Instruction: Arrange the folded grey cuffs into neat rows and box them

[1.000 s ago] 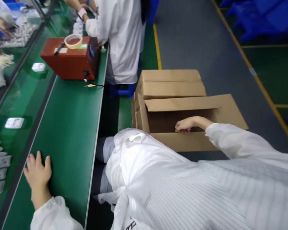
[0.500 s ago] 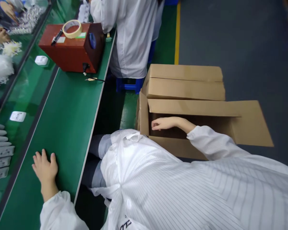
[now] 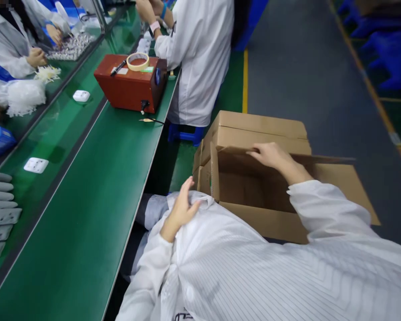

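And the right hand [image 3: 274,157] pinches the open carton's [image 3: 270,220] far flap [image 3: 327,158], best guided lightly to avoid creasing, the left hand [image 3: 183,207] hanging empty, fingers loosely spread.

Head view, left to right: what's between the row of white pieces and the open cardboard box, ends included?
Row of white pieces → nearer white socket → farther white socket → red-brown box → left hand → open cardboard box.
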